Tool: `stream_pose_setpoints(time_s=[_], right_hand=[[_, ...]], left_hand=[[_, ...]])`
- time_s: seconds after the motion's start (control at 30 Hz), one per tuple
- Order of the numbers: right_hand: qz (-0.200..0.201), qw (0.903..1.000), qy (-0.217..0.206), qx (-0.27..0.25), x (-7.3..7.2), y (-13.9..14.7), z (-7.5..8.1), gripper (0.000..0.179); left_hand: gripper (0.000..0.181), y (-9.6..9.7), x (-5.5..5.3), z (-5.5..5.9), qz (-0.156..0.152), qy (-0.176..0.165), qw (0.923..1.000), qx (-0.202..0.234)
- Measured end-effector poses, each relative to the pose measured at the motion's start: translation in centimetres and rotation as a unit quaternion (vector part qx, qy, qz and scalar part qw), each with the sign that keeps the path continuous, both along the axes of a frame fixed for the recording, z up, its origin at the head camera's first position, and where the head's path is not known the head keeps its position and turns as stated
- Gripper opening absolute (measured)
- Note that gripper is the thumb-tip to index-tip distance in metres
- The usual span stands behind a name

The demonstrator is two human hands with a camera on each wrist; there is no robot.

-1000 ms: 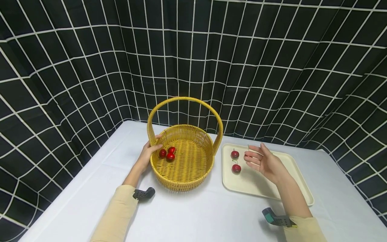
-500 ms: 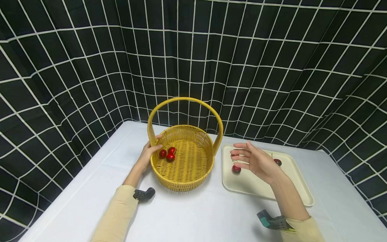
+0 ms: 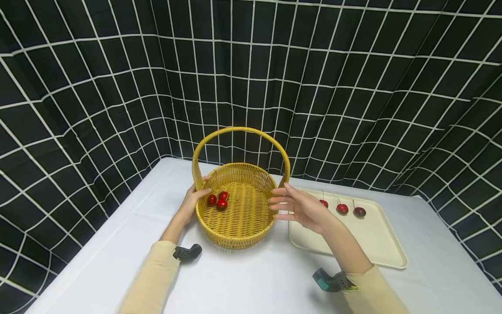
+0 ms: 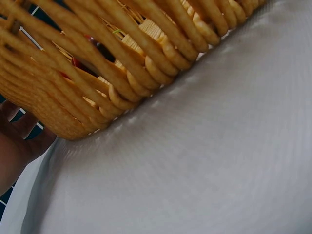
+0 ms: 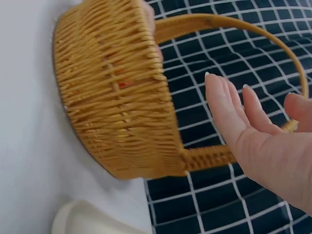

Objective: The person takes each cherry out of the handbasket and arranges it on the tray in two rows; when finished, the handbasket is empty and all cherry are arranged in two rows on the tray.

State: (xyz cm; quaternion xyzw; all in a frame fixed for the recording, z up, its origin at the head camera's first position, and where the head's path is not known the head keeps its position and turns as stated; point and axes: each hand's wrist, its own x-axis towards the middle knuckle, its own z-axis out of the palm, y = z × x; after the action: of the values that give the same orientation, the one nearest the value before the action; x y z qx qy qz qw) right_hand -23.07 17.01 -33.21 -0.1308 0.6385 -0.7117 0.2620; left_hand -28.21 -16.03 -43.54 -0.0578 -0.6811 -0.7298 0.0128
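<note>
In the head view my left hand (image 3: 191, 201) holds the left rim of a yellow wicker basket (image 3: 239, 242), thumb over the edge near the handle's foot. Three red cherries (image 3: 222, 205) lie inside on that side. My right hand (image 3: 300, 208) hovers at the right rim with fingers extended and nothing in them. From the right wrist view, that hand (image 5: 258, 126) appears above the basket (image 5: 112, 97), beside its handle. Three stemmed cherries (image 3: 342, 209) show on the cream tray (image 3: 364, 244); the right hand and wrist cover part of its left side.
The basket's tall arched handle (image 3: 241, 129) rises over its middle. A white cloth (image 3: 251, 283) covers the table. Black curtains (image 3: 227, 61) with white grid lines stand behind and at both sides.
My right hand has moved left from over the tray to the basket's right rim, uncovering cherries on the tray and hiding others at its left. My left hand stays on the basket.
</note>
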Motion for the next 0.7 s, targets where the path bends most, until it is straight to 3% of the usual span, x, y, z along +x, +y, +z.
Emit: stream_pose_setpoints(time_s=[0.33,0.7], right_hand=[[0.001,0.9993,-0.037,0.010,-2.0,-3.8,-1.8,0.055],[-0.040,0.9960,-0.066,0.046,-3.5,-7.5,-2.7,0.056]], left_hand=[[0.052,0.0,0.2,0.1,0.002,-0.001,1.0000,-0.006],[0.051,0.0,0.1,0.2,0.001,0.002,1.0000,-0.008]])
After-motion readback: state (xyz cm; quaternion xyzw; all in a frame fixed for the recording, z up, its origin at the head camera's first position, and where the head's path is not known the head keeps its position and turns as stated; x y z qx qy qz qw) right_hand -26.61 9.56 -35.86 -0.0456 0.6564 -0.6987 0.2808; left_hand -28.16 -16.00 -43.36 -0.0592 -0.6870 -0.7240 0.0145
